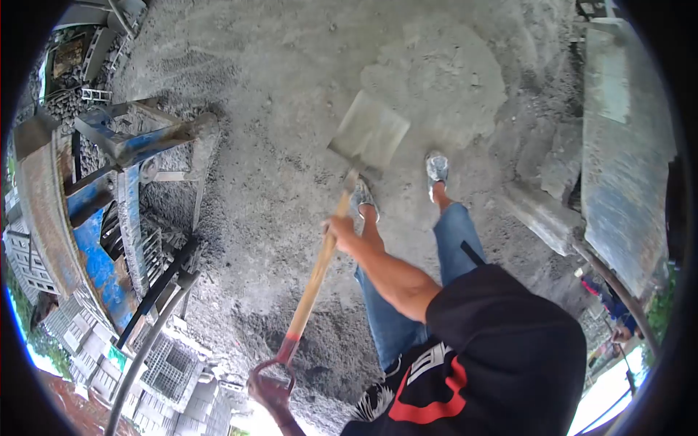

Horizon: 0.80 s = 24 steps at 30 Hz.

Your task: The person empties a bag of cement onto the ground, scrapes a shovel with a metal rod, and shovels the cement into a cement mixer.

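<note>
A long-handled shovel [314, 283] runs diagonally across the view, its wooden shaft ending in a red D-shaped grip. My left hand [269, 389] is closed around that grip at the bottom. Farther up, my right hand [340, 231] wraps the shaft, its arm crossing in front of my legs. The flat, square shovel blade [372, 134] is over the grey ground just ahead of my feet; I cannot tell whether it touches. Beyond the blade spreads a pale, wet-looking patch of cement mix [451, 83].
Blue, rusty machinery [94, 240] with metal bars stands at left. Stacked hollow blocks [163, 374] lie below it. At right is a large weathered panel [625, 152] beside a concrete slab [542, 218]. Another person [614, 301] is at the far right. My dusty shoes [437, 167] stand near the mix.
</note>
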Available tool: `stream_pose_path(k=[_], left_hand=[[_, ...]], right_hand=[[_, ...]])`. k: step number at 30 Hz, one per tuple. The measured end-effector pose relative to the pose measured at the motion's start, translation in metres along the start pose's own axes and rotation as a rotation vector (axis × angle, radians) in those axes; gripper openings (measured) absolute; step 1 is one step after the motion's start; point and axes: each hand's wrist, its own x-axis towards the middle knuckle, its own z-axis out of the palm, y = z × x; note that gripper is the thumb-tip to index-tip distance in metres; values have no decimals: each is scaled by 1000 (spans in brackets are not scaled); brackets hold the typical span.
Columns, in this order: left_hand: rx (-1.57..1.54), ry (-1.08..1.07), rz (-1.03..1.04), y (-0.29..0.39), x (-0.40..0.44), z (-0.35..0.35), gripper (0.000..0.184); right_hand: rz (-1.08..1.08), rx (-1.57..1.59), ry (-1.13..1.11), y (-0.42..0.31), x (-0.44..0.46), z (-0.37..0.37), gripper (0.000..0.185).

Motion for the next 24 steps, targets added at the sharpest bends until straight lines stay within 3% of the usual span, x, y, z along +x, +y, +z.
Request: stream_pose_path(k=[2, 4, 5, 8, 10, 14, 24], left_hand=[[288, 72, 130, -2, 12, -22, 56], [260, -39, 180, 11, 13, 3, 55], [304, 64, 101, 24, 8, 33, 52], [320, 55, 59, 32, -6, 81, 51], [270, 142, 132, 12, -14, 90, 52], [332, 57, 256, 44, -50, 122, 53], [199, -50, 232, 4, 4, 91, 52]], right_hand=[[107, -26, 27, 17, 7, 19, 7], [228, 61, 4, 15, 18, 22, 9], [199, 125, 40, 13, 35, 15, 12], [167, -11, 22, -49, 50, -6, 10], [197, 24, -33, -68, 59, -19, 9], [240, 87, -155, -79, 64, -18, 9], [234, 70, -98, -60, 81, -2, 10]])
